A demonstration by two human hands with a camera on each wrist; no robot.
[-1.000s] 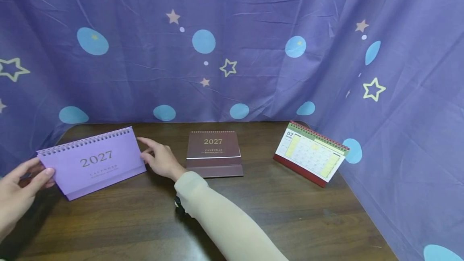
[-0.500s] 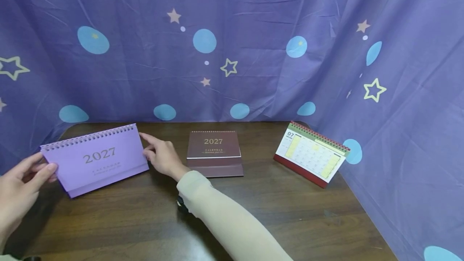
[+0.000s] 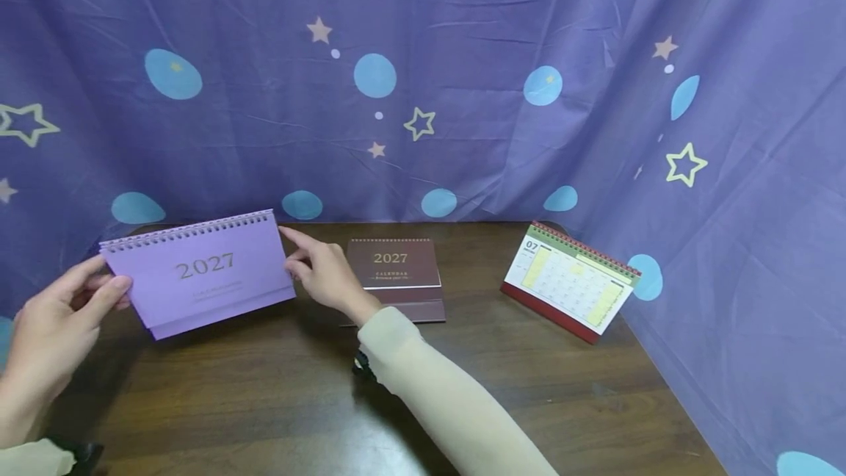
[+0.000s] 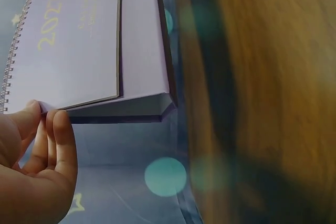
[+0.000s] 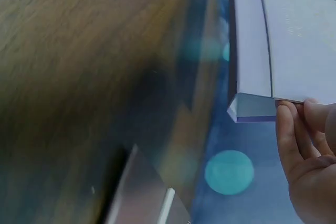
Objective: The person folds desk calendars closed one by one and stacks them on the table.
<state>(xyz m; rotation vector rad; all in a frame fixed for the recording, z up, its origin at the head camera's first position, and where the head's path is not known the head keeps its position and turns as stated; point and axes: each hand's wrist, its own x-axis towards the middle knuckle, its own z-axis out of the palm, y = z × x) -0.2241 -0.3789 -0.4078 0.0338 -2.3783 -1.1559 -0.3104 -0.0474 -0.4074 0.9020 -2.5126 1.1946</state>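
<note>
A purple 2027 desk calendar (image 3: 211, 278) with a spiral binding along its top is held up at the left of the head view, its left end lower and nearer. My left hand (image 3: 62, 314) pinches its left edge, thumb in front and fingers behind. At the right edge, my right hand (image 3: 327, 278) pinches the side between thumb and fingers. Both wrist views show the calendar's stand (image 4: 144, 40) as a hollow wedge, raised off the table. Just behind my right hand stands a maroon 2027 desk calendar (image 3: 410, 270), its lower left part covered by that hand.
On the right of the brown wooden table (image 3: 502, 395) stands an angled desk calendar (image 3: 571, 281) with a red base and a white month page. A purple curtain (image 3: 476, 35) printed with stars and blue dots hangs behind and along the right side.
Both hands have moved right and slightly away from me, carrying the purple calendar. My right hand now overlaps the maroon calendar. The other two calendars stay in place.
</note>
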